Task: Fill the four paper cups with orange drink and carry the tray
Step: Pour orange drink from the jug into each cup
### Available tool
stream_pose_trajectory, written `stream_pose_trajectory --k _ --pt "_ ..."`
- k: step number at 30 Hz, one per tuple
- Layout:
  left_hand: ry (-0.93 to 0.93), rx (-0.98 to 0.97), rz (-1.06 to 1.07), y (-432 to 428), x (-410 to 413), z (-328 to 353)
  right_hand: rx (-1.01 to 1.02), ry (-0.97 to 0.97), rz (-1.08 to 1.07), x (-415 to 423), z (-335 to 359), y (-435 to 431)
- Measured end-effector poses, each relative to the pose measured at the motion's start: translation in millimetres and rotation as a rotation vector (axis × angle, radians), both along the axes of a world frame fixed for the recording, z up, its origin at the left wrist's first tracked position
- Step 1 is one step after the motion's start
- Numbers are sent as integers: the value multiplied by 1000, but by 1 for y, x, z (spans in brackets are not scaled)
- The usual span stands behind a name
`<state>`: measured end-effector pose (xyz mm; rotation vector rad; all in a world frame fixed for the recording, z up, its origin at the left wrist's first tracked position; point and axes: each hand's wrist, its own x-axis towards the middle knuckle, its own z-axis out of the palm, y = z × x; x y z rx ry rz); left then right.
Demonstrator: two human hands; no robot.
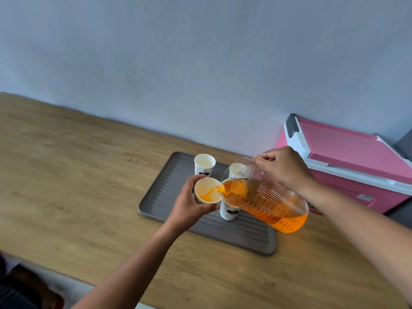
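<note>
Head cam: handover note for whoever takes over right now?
Left hand: holds a cup above the tray.
Right hand: grips the jug, tilted, drink streaming into that cup.
Cups: near-right one on the tray looks filled; far-left is empty; far-right is partly hidden and looks empty.
Left: finish this pour, set the cup down, fill the other two, carry the tray.

Head camera, tilted, looking down, close above wooden table (78,175)
</note>
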<state>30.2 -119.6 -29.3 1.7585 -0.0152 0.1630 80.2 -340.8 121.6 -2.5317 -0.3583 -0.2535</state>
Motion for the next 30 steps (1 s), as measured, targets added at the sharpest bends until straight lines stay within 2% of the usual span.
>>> stream_pose_trajectory --k 30 --pt "40 7 9 -1 -3 -6 -101 29 -4 -7 3 6"
